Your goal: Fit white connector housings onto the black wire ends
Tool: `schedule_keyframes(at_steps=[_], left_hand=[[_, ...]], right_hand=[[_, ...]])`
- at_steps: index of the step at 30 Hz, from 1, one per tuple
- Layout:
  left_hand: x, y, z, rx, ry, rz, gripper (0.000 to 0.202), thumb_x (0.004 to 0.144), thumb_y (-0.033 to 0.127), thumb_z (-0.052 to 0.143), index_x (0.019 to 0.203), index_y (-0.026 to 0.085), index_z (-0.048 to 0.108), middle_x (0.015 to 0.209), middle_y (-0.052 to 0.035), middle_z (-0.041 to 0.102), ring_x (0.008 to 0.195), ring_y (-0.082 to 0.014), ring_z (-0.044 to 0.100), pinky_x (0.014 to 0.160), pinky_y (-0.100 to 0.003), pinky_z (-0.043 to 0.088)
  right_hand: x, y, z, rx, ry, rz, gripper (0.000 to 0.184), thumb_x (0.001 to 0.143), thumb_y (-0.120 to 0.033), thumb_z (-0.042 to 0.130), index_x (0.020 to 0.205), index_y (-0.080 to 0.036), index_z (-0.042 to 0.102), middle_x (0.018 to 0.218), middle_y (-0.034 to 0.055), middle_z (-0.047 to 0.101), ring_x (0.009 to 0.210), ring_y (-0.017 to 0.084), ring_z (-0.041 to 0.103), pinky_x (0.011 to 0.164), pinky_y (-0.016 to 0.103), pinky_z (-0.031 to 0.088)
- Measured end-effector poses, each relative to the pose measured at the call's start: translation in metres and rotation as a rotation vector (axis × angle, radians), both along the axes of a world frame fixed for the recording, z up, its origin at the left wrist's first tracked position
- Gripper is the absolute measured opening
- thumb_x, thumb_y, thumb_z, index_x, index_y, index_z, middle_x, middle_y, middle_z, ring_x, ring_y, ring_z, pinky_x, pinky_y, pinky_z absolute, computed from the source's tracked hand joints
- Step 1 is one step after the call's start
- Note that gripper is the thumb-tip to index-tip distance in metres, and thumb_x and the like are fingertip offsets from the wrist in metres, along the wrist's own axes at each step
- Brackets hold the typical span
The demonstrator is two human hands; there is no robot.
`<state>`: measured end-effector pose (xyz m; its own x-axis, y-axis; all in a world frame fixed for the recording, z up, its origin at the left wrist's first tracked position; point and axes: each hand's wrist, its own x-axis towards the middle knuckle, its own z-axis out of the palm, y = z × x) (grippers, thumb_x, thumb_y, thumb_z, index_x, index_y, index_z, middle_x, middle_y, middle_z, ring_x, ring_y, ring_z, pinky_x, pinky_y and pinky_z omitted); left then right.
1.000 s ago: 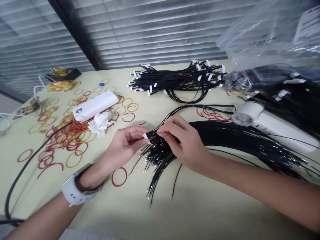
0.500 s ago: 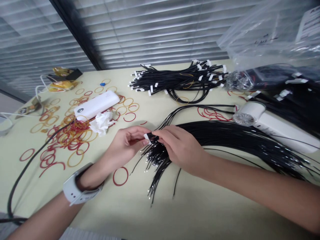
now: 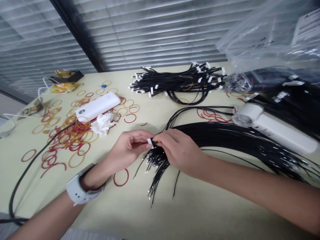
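Observation:
My left hand (image 3: 127, 150) pinches a small white connector (image 3: 150, 142) at the end of a black wire. My right hand (image 3: 178, 150) meets it from the right, fingertips closed on the same wire end just beside the connector. Both hands hover over the tips of a long fan of loose black wires (image 3: 225, 136) that stretches to the right across the pale table (image 3: 140, 206). A white watch (image 3: 76, 188) is on my left wrist.
Several bundled black wires with white connectors (image 3: 177, 81) lie at the back. Red and yellow rubber bands (image 3: 67, 133) are scattered at left around a white power bank (image 3: 97, 106) and crumpled tissue (image 3: 102, 122). A white handheld fan (image 3: 272, 130) and clear plastic bags (image 3: 270, 43) sit at right.
Both hands have drifted slightly down and right together. The right fingertips have closed in nearer to the white connector.

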<state>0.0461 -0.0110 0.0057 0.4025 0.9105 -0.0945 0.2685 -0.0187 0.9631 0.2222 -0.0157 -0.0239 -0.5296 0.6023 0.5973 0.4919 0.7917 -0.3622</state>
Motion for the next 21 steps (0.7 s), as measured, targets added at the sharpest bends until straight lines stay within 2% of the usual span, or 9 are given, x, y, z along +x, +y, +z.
schedule_keyframes(at_steps=[4, 6, 8, 11, 14, 18, 21], left_hand=[[0.0, 0.001, 0.001, 0.019, -0.021, 0.022, 0.015, 0.073, 0.014, 0.06, 0.088, 0.011, 0.058, 0.084, -0.0054, 0.065, 0.075, -0.0113, 0.061, 0.066, -0.017, 0.049], [-0.001, 0.003, 0.0, 0.041, -0.019, 0.044, 0.018, 0.074, 0.016, 0.06, 0.091, 0.011, 0.057, 0.085, -0.006, 0.065, 0.077, -0.0127, 0.061, 0.067, -0.019, 0.049], [-0.002, 0.005, 0.0, 0.069, 0.008, 0.07, 0.02, 0.075, 0.018, 0.06, 0.093, 0.011, 0.056, 0.085, -0.0064, 0.064, 0.079, -0.0136, 0.06, 0.068, -0.02, 0.048], [-0.005, 0.008, 0.0, 0.09, 0.059, 0.11, 0.023, 0.076, 0.021, 0.059, 0.097, 0.01, 0.055, 0.085, -0.0074, 0.064, 0.077, -0.0141, 0.059, 0.066, -0.021, 0.047], [-0.006, 0.009, 0.001, 0.089, 0.081, 0.108, 0.024, 0.076, 0.022, 0.058, 0.097, 0.011, 0.054, 0.082, -0.0071, 0.063, 0.075, -0.0143, 0.058, 0.062, -0.022, 0.046], [-0.007, 0.01, 0.001, 0.093, 0.094, 0.1, 0.022, 0.076, 0.021, 0.057, 0.096, 0.012, 0.055, 0.079, -0.0052, 0.062, 0.072, -0.0139, 0.058, 0.06, -0.022, 0.045], [-0.008, 0.01, 0.001, 0.085, 0.096, 0.102, 0.021, 0.076, 0.02, 0.057, 0.095, 0.012, 0.055, 0.079, -0.005, 0.062, 0.072, -0.0132, 0.058, 0.06, -0.021, 0.045]], right_hand=[[0.001, 0.0, 0.007, 0.102, -0.018, -0.022, 0.017, 0.083, -0.006, 0.038, 0.093, -0.011, 0.052, 0.078, 0.0051, 0.056, 0.074, 0.013, 0.047, 0.07, 0.027, 0.039], [0.004, 0.0, 0.013, 0.195, -0.08, -0.043, 0.017, 0.083, -0.008, 0.039, 0.092, -0.01, 0.054, 0.081, 0.0066, 0.056, 0.077, 0.014, 0.047, 0.071, 0.029, 0.038], [0.007, 0.001, 0.019, 0.253, -0.186, -0.004, 0.017, 0.083, -0.009, 0.04, 0.087, -0.011, 0.057, 0.082, 0.0064, 0.055, 0.078, 0.015, 0.046, 0.072, 0.03, 0.037], [0.011, 0.002, 0.021, 0.153, -0.361, 0.059, 0.016, 0.082, -0.008, 0.042, 0.082, -0.013, 0.057, 0.083, 0.0059, 0.051, 0.077, 0.014, 0.044, 0.07, 0.029, 0.036], [0.012, 0.004, 0.019, 0.041, -0.444, 0.018, 0.014, 0.081, -0.008, 0.041, 0.083, -0.013, 0.053, 0.089, 0.0085, 0.047, 0.08, 0.016, 0.042, 0.071, 0.03, 0.036], [0.011, 0.006, 0.016, 0.037, -0.44, 0.038, 0.021, 0.082, -0.003, 0.031, 0.085, -0.011, 0.05, 0.09, 0.0111, 0.047, 0.082, 0.017, 0.042, 0.072, 0.031, 0.036], [0.01, 0.006, 0.012, 0.013, -0.349, 0.019, 0.022, 0.081, -0.002, 0.03, 0.081, -0.01, 0.05, 0.084, 0.0098, 0.049, 0.075, 0.015, 0.041, 0.069, 0.029, 0.036]])
